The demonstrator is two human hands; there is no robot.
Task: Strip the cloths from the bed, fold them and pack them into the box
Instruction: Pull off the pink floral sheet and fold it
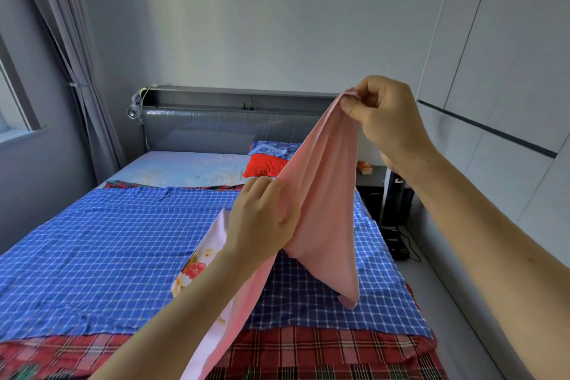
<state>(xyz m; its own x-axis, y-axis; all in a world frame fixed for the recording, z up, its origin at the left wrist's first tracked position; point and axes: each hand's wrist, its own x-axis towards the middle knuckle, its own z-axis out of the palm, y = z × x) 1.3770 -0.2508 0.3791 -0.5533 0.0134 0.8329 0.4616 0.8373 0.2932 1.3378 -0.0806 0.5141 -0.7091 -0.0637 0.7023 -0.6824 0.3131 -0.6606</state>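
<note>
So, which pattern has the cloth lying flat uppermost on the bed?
The top cloth is blue with white checks; the head view shows it.

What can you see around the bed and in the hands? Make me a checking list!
Surface: bed with a blue checked cloth over a red plaid cloth.
Job's things: pink cloth, floral on its other side, held up above the bed.
Clutter: red pillow and blue floral pillow by the headboard; orange item on the nightstand.
Hands: left hand grips the pink cloth's middle; right hand pinches its top corner.
Cables: black cable on the floor right of the bed.
Surroundings: grey curtain at left, white wardrobe at right.
</note>
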